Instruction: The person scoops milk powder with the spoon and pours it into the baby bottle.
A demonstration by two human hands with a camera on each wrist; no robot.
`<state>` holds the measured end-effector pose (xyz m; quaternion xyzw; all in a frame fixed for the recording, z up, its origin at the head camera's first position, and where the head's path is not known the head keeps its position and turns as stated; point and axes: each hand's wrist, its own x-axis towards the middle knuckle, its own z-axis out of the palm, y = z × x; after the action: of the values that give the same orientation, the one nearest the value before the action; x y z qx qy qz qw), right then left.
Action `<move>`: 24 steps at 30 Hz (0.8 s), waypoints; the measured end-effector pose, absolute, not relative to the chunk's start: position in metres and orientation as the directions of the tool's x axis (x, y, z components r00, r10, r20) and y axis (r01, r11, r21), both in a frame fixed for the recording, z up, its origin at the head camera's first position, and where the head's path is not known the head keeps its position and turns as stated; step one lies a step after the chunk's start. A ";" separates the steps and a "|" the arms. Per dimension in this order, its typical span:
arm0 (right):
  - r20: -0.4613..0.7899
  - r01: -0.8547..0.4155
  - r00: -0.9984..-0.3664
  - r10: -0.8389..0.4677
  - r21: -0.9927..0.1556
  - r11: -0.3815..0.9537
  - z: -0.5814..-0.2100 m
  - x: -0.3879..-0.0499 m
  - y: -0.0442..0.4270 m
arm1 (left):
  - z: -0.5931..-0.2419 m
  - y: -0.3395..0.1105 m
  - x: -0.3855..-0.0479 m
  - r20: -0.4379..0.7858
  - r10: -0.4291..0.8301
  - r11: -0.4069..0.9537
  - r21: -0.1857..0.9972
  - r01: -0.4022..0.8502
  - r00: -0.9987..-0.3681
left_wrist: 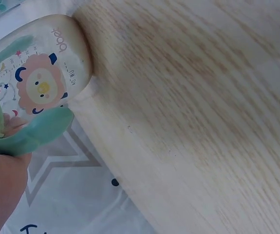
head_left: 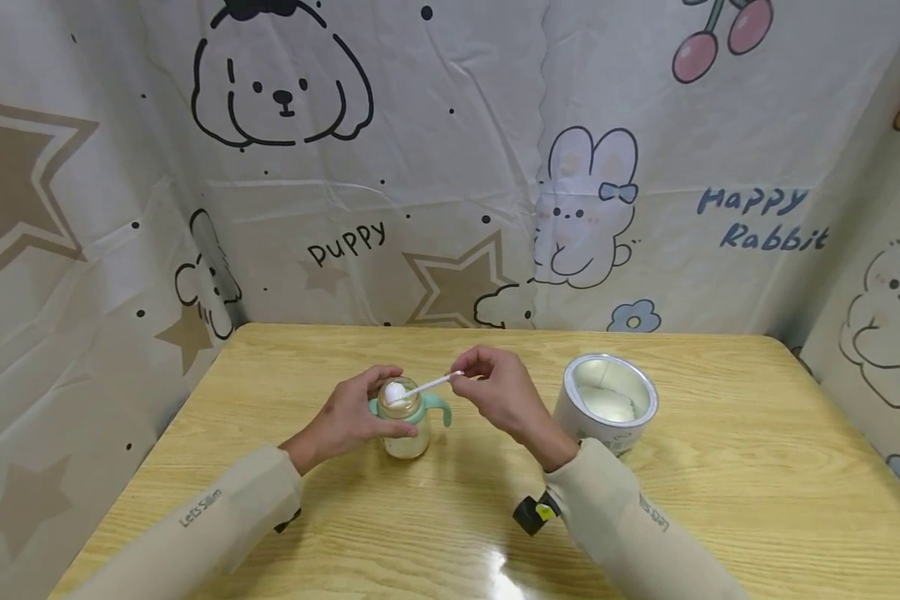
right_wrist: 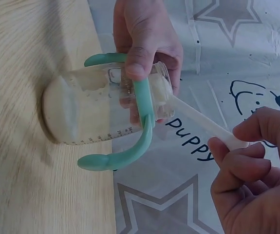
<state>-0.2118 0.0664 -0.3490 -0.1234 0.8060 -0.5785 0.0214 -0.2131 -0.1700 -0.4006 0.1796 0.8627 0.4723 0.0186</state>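
Note:
My left hand (head_left: pixel 348 417) grips a clear baby bottle (head_left: pixel 407 444) round its neck, thumb in front. The bottle stands upright on the table and has a mint-green collar with two handles (right_wrist: pixel 118 160). Whitish content shows at its bottom in the right wrist view. Between thumb and fingers, my right hand (head_left: pixel 498 393) pinches the handle end of a white scoop (right_wrist: pixel 203 120). The scoop's bowl lies at the bottle's open mouth, and white powder (head_left: pixel 395 392) shows there. In the left wrist view the bottle (left_wrist: pixel 42 83) bears a lion-like print.
To the right of my right hand stands an open white can (head_left: pixel 606 404), with pale powder inside. Both stand on a wood-grain table (head_left: pixel 720 467). Behind it hangs a printed cloth (head_left: pixel 450 167) with cartoon animals.

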 end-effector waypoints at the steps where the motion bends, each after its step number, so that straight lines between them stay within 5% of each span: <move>1: 0.125 -0.193 -0.966 -0.228 -0.932 0.308 -0.350 -0.212 0.066 | -0.401 -0.170 -0.213 0.136 0.326 0.489 0.822 0.290 -0.936; 24: 0.185 -0.250 -0.961 -0.207 -0.901 0.355 -0.351 -0.207 0.067 | -0.400 -0.170 -0.213 0.118 0.328 0.498 0.821 0.277 -0.937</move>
<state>-0.2068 0.0668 -0.3510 -0.1388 0.8228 -0.5507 -0.0193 -0.2131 -0.1700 -0.4002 0.1749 0.8651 0.4693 0.0268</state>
